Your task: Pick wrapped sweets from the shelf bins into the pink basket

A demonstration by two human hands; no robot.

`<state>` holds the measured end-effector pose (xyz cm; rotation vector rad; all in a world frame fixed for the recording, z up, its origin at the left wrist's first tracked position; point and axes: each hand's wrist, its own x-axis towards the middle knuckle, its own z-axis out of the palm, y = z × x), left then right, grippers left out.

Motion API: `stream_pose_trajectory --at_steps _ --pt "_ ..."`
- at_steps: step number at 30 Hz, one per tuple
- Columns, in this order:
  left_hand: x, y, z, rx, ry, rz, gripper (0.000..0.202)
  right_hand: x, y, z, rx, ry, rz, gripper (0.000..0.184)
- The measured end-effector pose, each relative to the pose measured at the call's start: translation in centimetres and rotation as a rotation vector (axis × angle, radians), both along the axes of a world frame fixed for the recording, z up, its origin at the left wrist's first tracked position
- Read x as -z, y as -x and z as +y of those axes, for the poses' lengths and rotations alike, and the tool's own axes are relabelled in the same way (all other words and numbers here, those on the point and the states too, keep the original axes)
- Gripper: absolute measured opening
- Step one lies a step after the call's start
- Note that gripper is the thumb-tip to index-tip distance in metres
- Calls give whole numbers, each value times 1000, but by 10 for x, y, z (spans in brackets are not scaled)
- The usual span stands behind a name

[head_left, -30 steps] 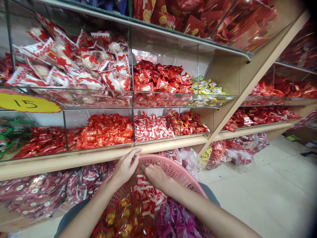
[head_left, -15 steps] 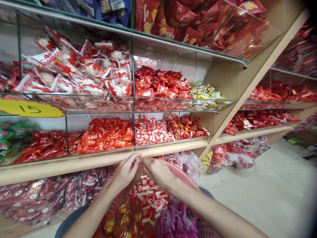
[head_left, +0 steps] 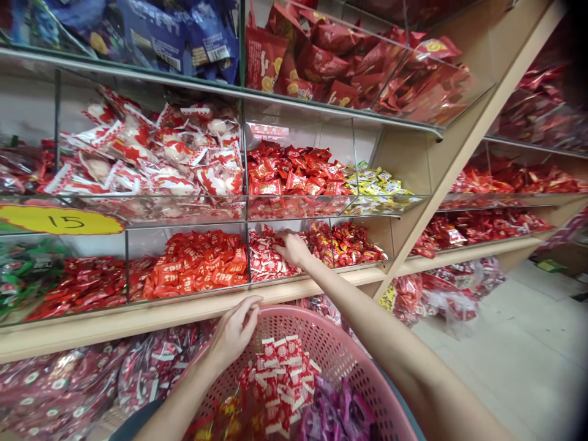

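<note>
Right hand up from basket into the red-and-white sweets

My right hand [head_left: 291, 247] has left the round pink perforated plastic basket [head_left: 337, 355], fingers now curled into the red-and-white wrapped candies [head_left: 269, 254] at frame centre; my left hand [head_left: 234, 331] stays gripping the basket rim.

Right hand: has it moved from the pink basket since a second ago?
Yes. The right hand went up from the basket, past the wooden shelf edge, into the bin of red-and-white candies. The left hand holds the rim.
</note>
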<state>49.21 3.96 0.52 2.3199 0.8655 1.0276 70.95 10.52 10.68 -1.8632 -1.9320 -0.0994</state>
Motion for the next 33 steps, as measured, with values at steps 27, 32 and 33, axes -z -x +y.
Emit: stream_pose_trajectory --at_steps 27,32,33 --pt "0 -3 0 -19 -21 -8 24 74 36 -132 -310 129 978 19" --pt "-1 -3 0 -11 -13 -16 23 104 44 -134 -277 221 635 14" --pt "-2 -2 0 -11 -15 -16 23 108 46 -133 -270 243 612 13"
